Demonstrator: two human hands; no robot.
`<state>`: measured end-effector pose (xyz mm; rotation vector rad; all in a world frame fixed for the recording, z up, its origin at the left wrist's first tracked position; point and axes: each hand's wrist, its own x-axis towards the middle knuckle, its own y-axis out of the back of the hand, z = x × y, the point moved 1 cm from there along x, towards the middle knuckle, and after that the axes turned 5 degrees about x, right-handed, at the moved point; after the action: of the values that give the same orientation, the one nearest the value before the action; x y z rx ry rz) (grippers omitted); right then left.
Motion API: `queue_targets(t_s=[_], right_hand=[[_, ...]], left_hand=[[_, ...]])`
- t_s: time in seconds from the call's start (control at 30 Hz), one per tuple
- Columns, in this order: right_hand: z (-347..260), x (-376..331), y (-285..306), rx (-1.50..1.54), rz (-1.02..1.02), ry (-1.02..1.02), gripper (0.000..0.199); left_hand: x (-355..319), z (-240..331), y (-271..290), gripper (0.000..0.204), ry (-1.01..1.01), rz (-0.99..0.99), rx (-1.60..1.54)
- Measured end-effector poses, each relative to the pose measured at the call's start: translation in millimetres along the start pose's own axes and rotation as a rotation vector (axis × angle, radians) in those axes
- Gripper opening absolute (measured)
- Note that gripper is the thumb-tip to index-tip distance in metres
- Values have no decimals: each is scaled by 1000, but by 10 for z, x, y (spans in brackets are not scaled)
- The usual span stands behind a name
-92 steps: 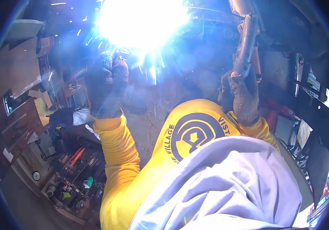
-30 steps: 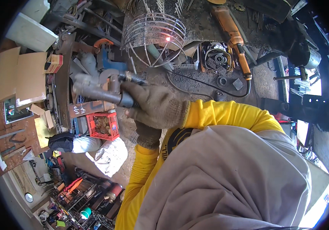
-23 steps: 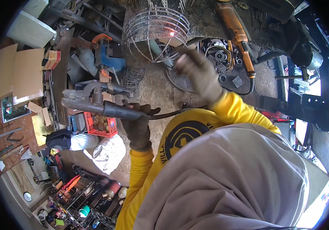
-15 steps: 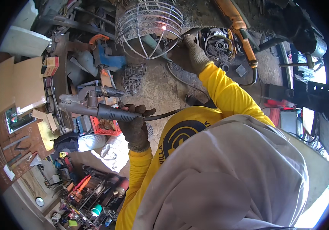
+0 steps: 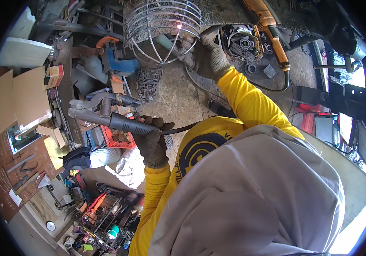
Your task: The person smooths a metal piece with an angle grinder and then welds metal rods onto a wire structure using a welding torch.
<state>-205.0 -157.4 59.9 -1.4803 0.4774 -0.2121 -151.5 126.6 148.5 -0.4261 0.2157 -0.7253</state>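
My left hand, in a dark work glove, is closed round the black handle of a welding electrode holder. The holder's jaws point left, and its cable runs off toward my body. A domed wire cage of round rings and curved ribs sits at the top edge, on the worktable. One spot on a ring glows orange-red. My right hand, in a knitted grey glove, grips the cage's right side, with fingers curled among the wires. Some of those fingertips are partly hidden by the wires.
An orange angle grinder lies on the dark worktable right of the cage. A wire bundle rests below the cage, left of my right hand. Further left are a blue clamp, a red crate and cardboard.
My right hand has moved left and its fingers now reach in among the cage's wires. The cage appears slightly shifted. My left hand keeps its hold on the electrode holder.
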Motion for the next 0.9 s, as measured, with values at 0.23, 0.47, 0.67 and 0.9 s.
queue_targets(t_s=[0.23,0.47,0.67,0.9], right_hand=[[36,20,108,96,-91,-8,47],[33,1,65,-1,24,15,45],[95,103,192,36,25,46,48],[-107,-230,340,109,42,-135,74]], left_hand=[[-20,-42,53,53,47,5,2],[21,0,-1,51,37,-8,-4],[76,17,-29,48,39,-57,31],[76,78,-208,43,72,-89,-34]])
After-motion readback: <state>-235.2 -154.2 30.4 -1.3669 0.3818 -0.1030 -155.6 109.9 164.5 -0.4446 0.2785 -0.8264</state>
